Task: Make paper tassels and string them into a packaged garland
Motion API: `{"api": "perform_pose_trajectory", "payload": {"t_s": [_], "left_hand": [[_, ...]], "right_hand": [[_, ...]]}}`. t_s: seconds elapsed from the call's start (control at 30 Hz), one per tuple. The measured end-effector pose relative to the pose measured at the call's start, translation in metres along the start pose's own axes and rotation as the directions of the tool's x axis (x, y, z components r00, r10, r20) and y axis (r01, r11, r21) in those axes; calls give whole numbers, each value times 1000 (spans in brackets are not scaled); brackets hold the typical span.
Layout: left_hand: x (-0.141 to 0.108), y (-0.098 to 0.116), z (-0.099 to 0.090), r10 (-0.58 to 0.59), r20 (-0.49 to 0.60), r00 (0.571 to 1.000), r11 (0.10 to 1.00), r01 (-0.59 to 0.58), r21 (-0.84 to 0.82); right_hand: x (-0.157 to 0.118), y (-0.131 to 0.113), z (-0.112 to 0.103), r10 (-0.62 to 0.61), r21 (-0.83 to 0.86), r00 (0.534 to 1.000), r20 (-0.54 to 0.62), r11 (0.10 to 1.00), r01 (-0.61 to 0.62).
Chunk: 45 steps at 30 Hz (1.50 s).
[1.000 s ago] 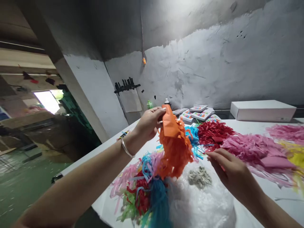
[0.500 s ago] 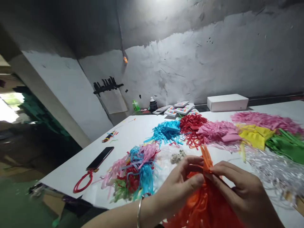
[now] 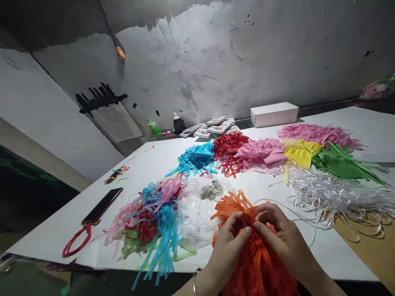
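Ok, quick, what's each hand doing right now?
Left hand: fingers closed, pinching the orange fringe near its gathered middle.
Right hand: fingers closed too, pinching the same orange fringe, right beside the left.

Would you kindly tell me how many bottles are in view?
2: a green bottle and, to its right, a dark bottle, both near the far edge of the table, left of the flat printed packs. Others may be hidden behind the packs.

L hand (image 3: 224,243): bare
L wrist (image 3: 205,280): thin rounded silver-col. bangle (image 3: 194,283) (dark bit (image 3: 198,269) nr it, unclear)
R hand (image 3: 280,240): bare
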<state>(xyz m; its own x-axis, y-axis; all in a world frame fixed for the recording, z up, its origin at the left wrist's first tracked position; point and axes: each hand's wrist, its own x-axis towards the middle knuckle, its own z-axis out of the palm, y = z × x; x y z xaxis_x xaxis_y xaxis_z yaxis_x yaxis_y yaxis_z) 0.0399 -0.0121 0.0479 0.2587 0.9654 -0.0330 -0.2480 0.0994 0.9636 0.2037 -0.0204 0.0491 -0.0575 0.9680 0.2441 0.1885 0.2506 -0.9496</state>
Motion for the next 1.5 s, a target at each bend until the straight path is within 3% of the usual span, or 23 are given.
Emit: {"api": "perform_pose_trajectory", "payload": {"t_s": [0.07, 0.17, 0.27, 0.33, 0.5, 0.63, 0.83, 0.93, 1.07, 1.2, 1.27, 1.3, 1.33, 1.4, 1.43, 1.47, 1.5], "left_hand": [[1, -1, -2, -3, -19, 1000, 1000, 3, -2], [4, -6, -5, 5, -49, 999, 1000, -4, 14], [5, -11, -7, 26, -73, 997, 999, -24, 35], [5, -11, -7, 39, -97, 995, 998, -34, 46], [-2, -13, -1, 47, -116, 992, 998, -43, 36], [-5, -18, 1, 90, -64, 994, 995, -87, 45], [-9, -12, -1, 78, -24, 997, 992, -75, 104], [-9, -9, -3, 74, -11, 997, 987, -71, 146], [-6, -7, -7, 80, 19, 997, 972, -82, 222], [-1, -2, -12, 148, 81, 986, 891, -168, 421], [0, 1, -13, 174, 132, 976, 790, -218, 573], [0, 3, -14, 182, 157, 971, 732, -241, 637], [0, 4, -14, 195, 183, 964, 675, -267, 688], [0, 6, -15, 230, 246, 942, 569, -335, 751], [1, 6, -15, 248, 285, 926, 523, -376, 765], [1, 6, -16, 267, 322, 908, 482, -416, 771], [1, 5, -17, 295, 352, 888, 443, -454, 773]], "right_hand": [[-1, 2, 1, -169, -123, 986, 4, 978, 168], [-1, 6, 5, -392, -329, 919, 46, 862, 385], [-3, 7, 8, -519, -520, 855, 10, 728, 448], [-5, 6, 10, -537, -589, 843, 1, 681, 435], [-15, 4, 11, -486, -618, 874, -8, 690, 378], [-19, 5, 8, -387, -520, 922, -17, 791, 322], [-16, 4, 7, -123, -291, 992, -36, 951, 108], [-14, 1, 9, 17, -109, 999, -31, 994, -21], [-7, -2, 7, 140, 94, 989, 38, 985, -143], [1, -5, -1, 149, 100, 977, 153, 981, -165], [1, -5, -1, 49, -58, 993, 112, 997, -42], [1, -5, 0, -72, -184, 996, 62, 980, 82], [0, -5, 1, -230, -331, 973, 17, 917, 223], [-2, -4, 4, -529, -599, 849, 15, 675, 431], [-3, -4, 4, -606, -680, 793, 54, 559, 474], [-4, -3, 4, -620, -719, 778, 102, 495, 488], [-4, -3, 3, -580, -721, 802, 145, 493, 487]]}}
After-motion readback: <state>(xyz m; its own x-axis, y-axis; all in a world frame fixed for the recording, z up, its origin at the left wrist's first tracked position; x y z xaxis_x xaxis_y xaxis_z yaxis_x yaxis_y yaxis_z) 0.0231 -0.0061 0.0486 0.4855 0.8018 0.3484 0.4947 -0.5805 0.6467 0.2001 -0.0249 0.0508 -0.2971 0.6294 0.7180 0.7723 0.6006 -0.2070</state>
